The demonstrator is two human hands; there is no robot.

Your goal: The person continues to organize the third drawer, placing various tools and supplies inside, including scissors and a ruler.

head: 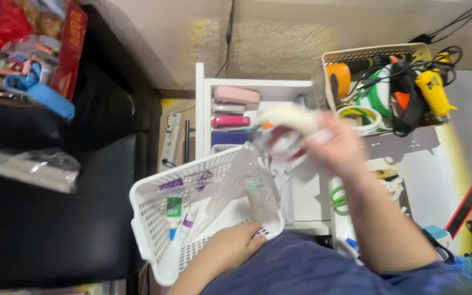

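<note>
A person seated at an open white drawer [258, 87] steadies a white perforated basket [148, 218] with the left hand [230, 248], whose fingers curl over the near rim while the palm rests against the basket's side. The basket is tipped on the lap, its open mouth facing the drawer, with small glue tubes [175, 210] lying on its mesh floor and a clear plastic bag [236, 180] slumped across the inside.

The right hand [334, 145] is raised above the drawer, blurred in motion, its fingers closed around a pale, crumpled bundle [288, 117] with a red and clear wrapper [285, 142] hanging just beneath. How tightly the fingers pinch cannot be told through the blur.

In the drawer lie a pink stapler [237, 94], a magenta case [230, 121] and a dark blue box [231, 136]. To the right stands a beige crate [329, 57] packed with a yellow glue gun [434, 90], an orange-headed tool [338, 79] and rolls of tape [359, 114].

Judging from the tilt, the basket needs a firm hold at the rim so the tubes do not slide out. The loose bundle would be best carried low and supported from beneath, clear of the bag's edge, which looks likely to snag.
</note>
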